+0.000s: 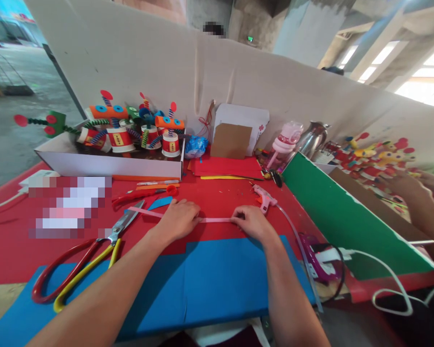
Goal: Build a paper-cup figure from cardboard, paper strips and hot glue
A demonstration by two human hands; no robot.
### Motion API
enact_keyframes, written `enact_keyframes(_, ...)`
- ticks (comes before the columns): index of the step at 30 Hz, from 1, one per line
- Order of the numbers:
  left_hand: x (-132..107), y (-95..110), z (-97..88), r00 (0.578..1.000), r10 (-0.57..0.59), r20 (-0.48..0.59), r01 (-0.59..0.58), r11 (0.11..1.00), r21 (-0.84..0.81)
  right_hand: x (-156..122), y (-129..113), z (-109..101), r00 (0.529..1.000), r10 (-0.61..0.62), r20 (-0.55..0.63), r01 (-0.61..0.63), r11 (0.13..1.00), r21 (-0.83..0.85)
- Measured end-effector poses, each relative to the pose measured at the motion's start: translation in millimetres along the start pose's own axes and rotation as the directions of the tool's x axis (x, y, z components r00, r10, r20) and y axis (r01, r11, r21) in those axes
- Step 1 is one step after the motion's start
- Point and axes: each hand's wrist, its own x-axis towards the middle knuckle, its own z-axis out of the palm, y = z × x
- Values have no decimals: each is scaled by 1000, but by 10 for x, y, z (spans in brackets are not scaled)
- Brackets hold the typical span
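Note:
A thin pink paper strip (216,220) stretches between my two hands, just above the red tabletop. My left hand (181,218) is closed on it partway along, and its free end runs out to the left over the scissors' blades. The strip's right end sits pinched in the thumb and fingers of my right hand (251,220). Large scissors (83,272) with red and yellow handles lie to the left, blades partly apart. Close behind my left hand is a blue paper piece (161,203). A pink glue gun (264,197) rests behind my right hand.
A white box (130,164) at the back left holds several paper-cup figures (120,139). Red paper sheets (226,166) and a pink bottle (284,142) stand behind. Right are a green panel (332,217), a purple power strip (316,262), cables and another person's arm (417,197). Blue sheets (224,279) cover the front.

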Motion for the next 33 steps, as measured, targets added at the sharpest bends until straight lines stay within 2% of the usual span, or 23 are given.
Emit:
enact_keyframes(7, 12, 14, 13, 1000, 0, -8, 1, 1000, 17, 37, 12, 63, 998, 55, -41, -58, 996, -67)
enact_keyframes(16, 38, -4, 8, 999, 6, 40, -8, 998, 55, 50, -11, 86, 994, 91, -56, -96, 992, -83)
enact_keyframes(29, 36, -41, 12, 999, 18, 31, -19, 1000, 21, 56, 70, 152, 996, 59, -62, -58, 998, 20)
enact_keyframes(33, 37, -48, 2, 999, 24, 32, -25, 1000, 16, 16, 25, 108, 997, 54, -55, -58, 995, -79)
